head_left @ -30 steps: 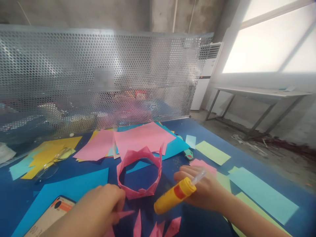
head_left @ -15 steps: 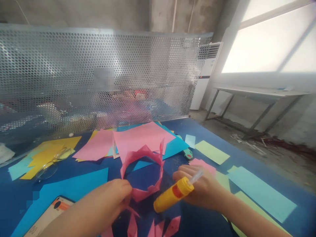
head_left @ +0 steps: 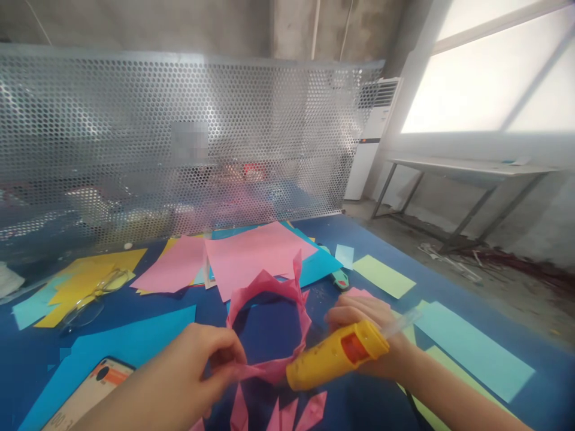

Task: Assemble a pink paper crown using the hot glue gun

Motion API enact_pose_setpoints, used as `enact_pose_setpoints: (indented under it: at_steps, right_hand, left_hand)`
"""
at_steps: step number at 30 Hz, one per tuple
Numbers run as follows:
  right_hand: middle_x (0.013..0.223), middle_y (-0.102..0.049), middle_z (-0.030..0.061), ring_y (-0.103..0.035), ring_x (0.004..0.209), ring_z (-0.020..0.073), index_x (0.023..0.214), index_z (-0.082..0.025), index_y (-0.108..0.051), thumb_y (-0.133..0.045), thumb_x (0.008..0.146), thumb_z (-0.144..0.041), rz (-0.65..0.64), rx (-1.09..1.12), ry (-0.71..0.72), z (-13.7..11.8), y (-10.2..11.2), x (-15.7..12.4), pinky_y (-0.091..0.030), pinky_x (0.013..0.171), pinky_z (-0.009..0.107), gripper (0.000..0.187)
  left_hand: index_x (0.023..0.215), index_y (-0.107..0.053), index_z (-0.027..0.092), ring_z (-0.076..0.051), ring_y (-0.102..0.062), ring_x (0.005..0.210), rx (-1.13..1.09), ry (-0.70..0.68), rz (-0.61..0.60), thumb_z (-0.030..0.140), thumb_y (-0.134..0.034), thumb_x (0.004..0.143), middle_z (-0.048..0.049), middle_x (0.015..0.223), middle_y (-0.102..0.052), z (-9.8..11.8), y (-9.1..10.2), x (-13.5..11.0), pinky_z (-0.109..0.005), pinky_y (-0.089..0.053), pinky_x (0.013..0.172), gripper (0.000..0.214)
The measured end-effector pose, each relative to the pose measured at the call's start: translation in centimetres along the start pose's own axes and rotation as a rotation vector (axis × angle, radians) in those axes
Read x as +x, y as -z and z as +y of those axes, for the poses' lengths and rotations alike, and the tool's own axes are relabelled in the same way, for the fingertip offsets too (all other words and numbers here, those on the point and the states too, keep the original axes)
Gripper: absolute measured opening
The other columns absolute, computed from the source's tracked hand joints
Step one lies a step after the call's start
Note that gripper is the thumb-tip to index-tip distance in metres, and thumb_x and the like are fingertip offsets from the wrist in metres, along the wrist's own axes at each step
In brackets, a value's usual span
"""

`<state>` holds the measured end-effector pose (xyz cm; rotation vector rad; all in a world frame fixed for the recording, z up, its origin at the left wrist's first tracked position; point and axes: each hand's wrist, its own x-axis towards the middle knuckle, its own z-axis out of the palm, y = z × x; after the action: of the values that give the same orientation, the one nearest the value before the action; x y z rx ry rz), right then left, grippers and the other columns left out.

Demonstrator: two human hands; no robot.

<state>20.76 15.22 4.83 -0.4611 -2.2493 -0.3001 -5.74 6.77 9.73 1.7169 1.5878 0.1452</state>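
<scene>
Blue table [head_left: 362,241] | left hand [head_left: 210,356] pinching pink paper [head_left: 250,372] | pink ring [head_left: 266,286] between | right hand [head_left: 371,312] gripping glue gun [head_left: 332,363]

Left hand [head_left: 213,362] pinches, thumb [head_left: 224,377] to index finger [head_left: 234,344]; right hand [head_left: 362,309] curls, gripping; both forearms [head_left: 453,383] slant inward.

Pink paper ring [head_left: 265,287], spiked, lower centre; narrow pink piece [head_left: 250,372] at its lower edge; yellow glue gun [head_left: 330,360] tilted alongside.
</scene>
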Motion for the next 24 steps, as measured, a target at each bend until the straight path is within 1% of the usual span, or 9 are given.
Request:
enact_pose_setpoints:
  at_steps: [4,10,13,18,21,24]
  right_hand:
    - [0.057,-0.053,-0.0052,-0.047,0.043,0.0107,0.083,-0.023,-0.046,-0.048,0.084,-0.016,0.020,0.004,-0.008,-0.3,-0.2,-0.2,-0.034,0.045,0.022,0.007]
    - [0.062,-0.058,-0.0040,-0.051,0.046,0.0101,0.088,-0.022,-0.048,-0.044,0.083,-0.011,-0.015,0.021,-0.004,-0.5,-0.4,-0.1,-0.038,0.048,0.021,0.013]
    - [0.061,-0.058,-0.0039,-0.049,0.044,0.0103,0.090,-0.022,-0.049,-0.043,0.085,-0.011,-0.025,0.027,0.003,-0.5,-0.3,0.0,-0.036,0.046,0.022,0.013]
    - [0.058,-0.053,-0.0040,-0.048,0.044,0.0112,0.094,-0.021,-0.050,-0.040,0.094,-0.016,-0.040,0.033,0.033,-0.6,-0.2,0.2,-0.035,0.044,0.023,0.011]
    - [0.058,-0.053,-0.0034,-0.047,0.044,0.0118,0.095,-0.020,-0.049,-0.037,0.097,-0.017,-0.042,0.031,0.040,-0.7,0.0,0.4,-0.034,0.043,0.023,0.013]
    - [0.058,-0.053,-0.0034,-0.045,0.043,0.0122,0.097,-0.021,-0.049,-0.037,0.098,-0.016,-0.048,0.031,0.039,-0.8,0.1,0.6,-0.033,0.043,0.024,0.013]
  left_hand:
    - [0.089,-0.064,0.021,-0.013,-0.059,0.063,-0.083,0.034,-0.013,0.039,-0.048,0.084,0.0016,0.076,-0.062,-0.4,-0.7,0.3,-0.024,-0.042,0.059,0.024]
    - [0.087,-0.066,0.022,-0.015,-0.061,0.064,-0.167,0.051,-0.049,0.049,-0.051,0.078,0.0004,0.074,-0.063,0.1,-0.8,0.4,-0.025,-0.045,0.058,0.032]
    - [0.087,-0.066,0.021,-0.015,-0.061,0.063,-0.165,0.045,-0.049,0.047,-0.052,0.079,0.0005,0.074,-0.062,-0.2,-0.9,0.4,-0.024,-0.045,0.057,0.030]
    - [0.089,-0.068,0.022,-0.014,-0.061,0.065,-0.141,0.055,-0.041,0.042,-0.052,0.081,0.0007,0.077,-0.060,-0.8,-1.1,0.4,-0.024,-0.047,0.060,0.027]
    - [0.090,-0.069,0.022,-0.014,-0.061,0.067,-0.132,0.061,-0.027,0.043,-0.053,0.081,-0.0003,0.083,-0.061,-0.9,-1.2,0.4,-0.024,-0.048,0.060,0.028]
    - [0.092,-0.069,0.022,-0.014,-0.061,0.069,-0.131,0.072,-0.025,0.046,-0.054,0.081,-0.0004,0.082,-0.061,-1.0,-1.3,0.4,-0.023,-0.049,0.060,0.030]
